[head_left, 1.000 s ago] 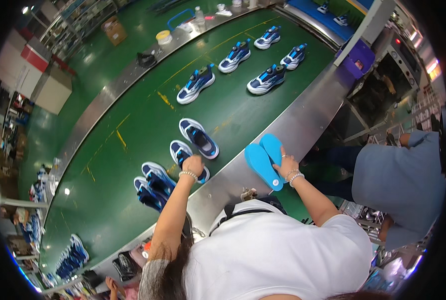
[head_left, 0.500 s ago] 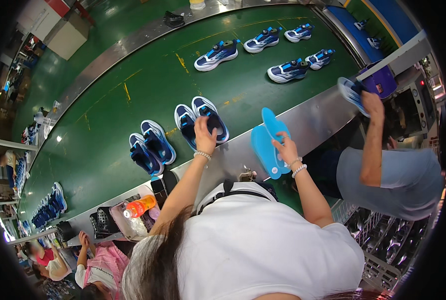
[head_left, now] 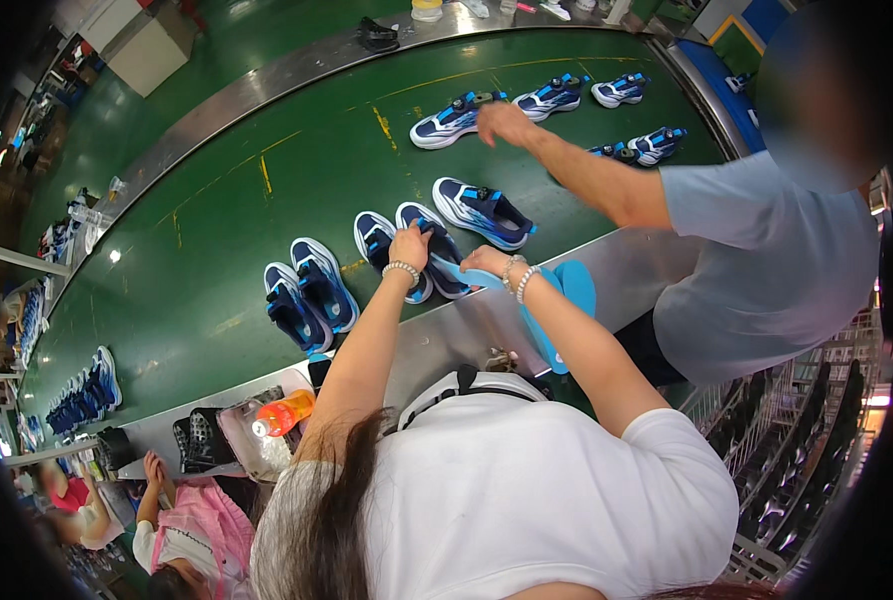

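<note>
The person's right hand (head_left: 486, 262) is holding a light-blue insole (head_left: 476, 278), fingers closing narrowly on it; its front end is pointing left into the opening of a navy-and-white shoe (head_left: 440, 243) that is sitting on the green belt (head_left: 206, 310) near the metal ledge (head_left: 436, 342). How deep the insole is reaching cannot be told. The left hand (head_left: 411, 247) is resting at the same shoe's opening, fingers bending close together; whether they are pinching the upper or only touching it cannot be told. A matching shoe (head_left: 373, 232) is standing just beside on the left, partly hiding behind the left hand. Further left, two more shoes (head_left: 311, 285) are standing side by side. To the right, a single shoe (head_left: 479, 213) is lying at a slant, toe pointing far left. Loose blue insoles (head_left: 578, 286) are lying on the ledge at right, the right forearm partly covering them. A co-worker in a grey-blue shirt (head_left: 731, 265) is holding an arm out over the belt from the right; that co-worker's hand (head_left: 506, 122) is appearing at the heel end of a far shoe (head_left: 448, 124), contact unclear. At near left, a bottle of orange drink (head_left: 286, 412) is lying beside the belt.
</note>
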Demonstrator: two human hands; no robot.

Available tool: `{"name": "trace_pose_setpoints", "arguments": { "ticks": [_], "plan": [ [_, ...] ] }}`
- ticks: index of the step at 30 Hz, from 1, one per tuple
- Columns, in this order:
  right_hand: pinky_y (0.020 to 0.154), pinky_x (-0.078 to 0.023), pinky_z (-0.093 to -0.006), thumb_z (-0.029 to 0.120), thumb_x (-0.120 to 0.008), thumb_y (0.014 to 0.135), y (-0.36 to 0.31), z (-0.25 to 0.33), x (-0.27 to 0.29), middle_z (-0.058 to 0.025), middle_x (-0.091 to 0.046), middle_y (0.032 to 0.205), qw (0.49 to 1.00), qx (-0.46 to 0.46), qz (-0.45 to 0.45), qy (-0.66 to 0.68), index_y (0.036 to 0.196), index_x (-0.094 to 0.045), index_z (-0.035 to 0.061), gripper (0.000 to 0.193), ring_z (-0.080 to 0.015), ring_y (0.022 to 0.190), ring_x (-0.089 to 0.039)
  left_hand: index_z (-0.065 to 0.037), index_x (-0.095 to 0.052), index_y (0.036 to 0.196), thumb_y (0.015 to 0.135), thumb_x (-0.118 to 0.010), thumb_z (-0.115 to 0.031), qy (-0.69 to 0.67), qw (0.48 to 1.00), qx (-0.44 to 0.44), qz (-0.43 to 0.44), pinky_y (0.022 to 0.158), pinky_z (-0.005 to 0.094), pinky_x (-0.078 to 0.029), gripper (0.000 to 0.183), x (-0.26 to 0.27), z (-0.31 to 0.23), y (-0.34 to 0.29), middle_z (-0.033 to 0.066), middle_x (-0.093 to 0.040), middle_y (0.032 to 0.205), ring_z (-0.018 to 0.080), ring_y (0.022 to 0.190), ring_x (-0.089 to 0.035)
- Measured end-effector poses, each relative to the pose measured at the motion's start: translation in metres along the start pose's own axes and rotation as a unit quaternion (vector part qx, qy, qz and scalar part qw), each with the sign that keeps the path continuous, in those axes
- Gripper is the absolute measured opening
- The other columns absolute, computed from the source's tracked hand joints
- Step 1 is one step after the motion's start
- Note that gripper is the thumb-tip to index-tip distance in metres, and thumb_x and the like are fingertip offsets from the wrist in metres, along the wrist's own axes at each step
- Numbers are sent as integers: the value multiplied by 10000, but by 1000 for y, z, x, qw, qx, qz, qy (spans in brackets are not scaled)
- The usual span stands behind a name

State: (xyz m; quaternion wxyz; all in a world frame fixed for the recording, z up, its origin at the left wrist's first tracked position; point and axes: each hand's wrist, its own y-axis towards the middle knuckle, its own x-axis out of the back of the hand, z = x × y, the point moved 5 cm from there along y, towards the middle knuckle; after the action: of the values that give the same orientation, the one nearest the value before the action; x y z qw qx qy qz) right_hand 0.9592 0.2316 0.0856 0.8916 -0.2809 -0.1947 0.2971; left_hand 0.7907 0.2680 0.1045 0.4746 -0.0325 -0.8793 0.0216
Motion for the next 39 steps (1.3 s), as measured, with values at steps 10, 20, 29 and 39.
{"name": "trace_pose_setpoints", "arguments": {
  "ticks": [10,20,29,39],
  "plan": [
    [700,-490,-413,160,-521,771,20,50,-46,-204,-617,820,898,0,-245,-365,791,-636,12,189,-334,802,-606,-67,-235,1314,674,-497,71,-89,988,-84,95,949,381,-351,705,2,3,-15,252,-403,1229,386,1122,-405],
    [762,-483,-360,198,-517,791,61,43,-59,-116,-611,1002,904,69,-270,-325,983,-609,90,238,-268,911,-591,2,-307,1269,701,-479,46,-74,992,-62,81,942,360,-359,595,-7,12,-22,230,-438,1207,352,1111,-434],
    [742,-485,-368,193,-501,794,93,2,-67,-150,-606,976,916,25,-217,-335,964,-607,84,228,-276,864,-600,-43,-373,1234,655,-468,90,-95,993,-20,67,958,359,-348,602,-5,-5,-27,190,-452,1191,335,1129,-417],
    [842,-433,-391,163,-497,795,-59,22,-56,-147,-450,1183,866,182,-349,-310,1043,-506,64,267,-332,1038,-468,-9,-457,1127,692,-564,-67,-65,991,27,-113,875,395,-390,452,26,-51,-55,196,-491,1109,335,1027,-470]
  ]
}}
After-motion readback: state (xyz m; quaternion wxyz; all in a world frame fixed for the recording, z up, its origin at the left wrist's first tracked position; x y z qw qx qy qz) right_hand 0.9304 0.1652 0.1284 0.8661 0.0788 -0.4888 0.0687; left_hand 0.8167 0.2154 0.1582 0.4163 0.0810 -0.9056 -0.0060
